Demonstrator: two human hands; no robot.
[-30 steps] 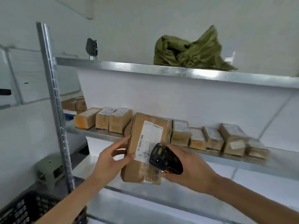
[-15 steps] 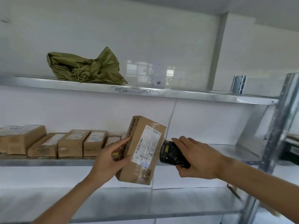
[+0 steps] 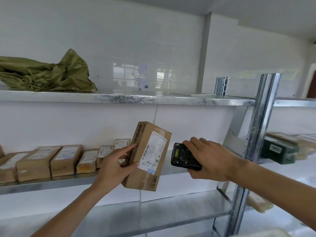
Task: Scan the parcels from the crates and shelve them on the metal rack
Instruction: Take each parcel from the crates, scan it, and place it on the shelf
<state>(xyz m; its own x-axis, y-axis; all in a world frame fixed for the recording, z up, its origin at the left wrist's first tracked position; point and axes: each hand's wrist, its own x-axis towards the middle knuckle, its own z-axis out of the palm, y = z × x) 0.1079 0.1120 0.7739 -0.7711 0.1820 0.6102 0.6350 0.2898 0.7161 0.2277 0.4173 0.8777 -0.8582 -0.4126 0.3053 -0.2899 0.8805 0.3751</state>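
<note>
Parcel storeroom: steel rack (image 3: 259,127) at 3 o'clock, labelled boxes (image 3: 65,159) at 9, white tiled wall (image 3: 153,48) at 12.

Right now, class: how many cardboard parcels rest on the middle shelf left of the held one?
7 at least, in a row, a sliver at the frame's edge. The left hand may hide more.

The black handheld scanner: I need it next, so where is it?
In the head view, the black handheld scanner is in the right hand, right of the brown cardboard parcel.
</note>
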